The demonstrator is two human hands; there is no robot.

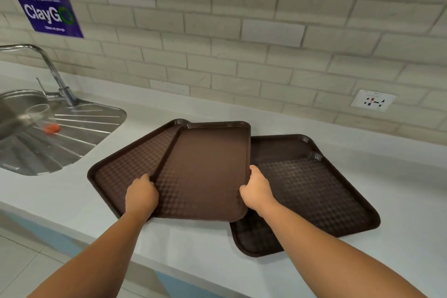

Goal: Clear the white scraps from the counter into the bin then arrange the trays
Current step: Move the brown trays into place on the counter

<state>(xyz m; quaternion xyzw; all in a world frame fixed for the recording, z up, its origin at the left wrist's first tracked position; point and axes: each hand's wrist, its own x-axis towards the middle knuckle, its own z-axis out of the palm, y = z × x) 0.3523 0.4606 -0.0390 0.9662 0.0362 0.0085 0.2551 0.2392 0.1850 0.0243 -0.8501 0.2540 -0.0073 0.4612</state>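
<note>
Top tray [205,172]: brown, long axis runs from the person toward the tiled wall, near short edge closest to the body. Left hand [141,195] curls round its left long rim, right hand [256,189] round its right rim. It overlaps a second tray [130,162] lying diagonally on the white counter [72,196]. Two stacked trays [314,196] sit askew just right. The sink [14,113] holds a clear cup [36,110]

Left tray [125,167] half hidden beneath held tray [205,176]; sink [84,133] cut off left.
</note>
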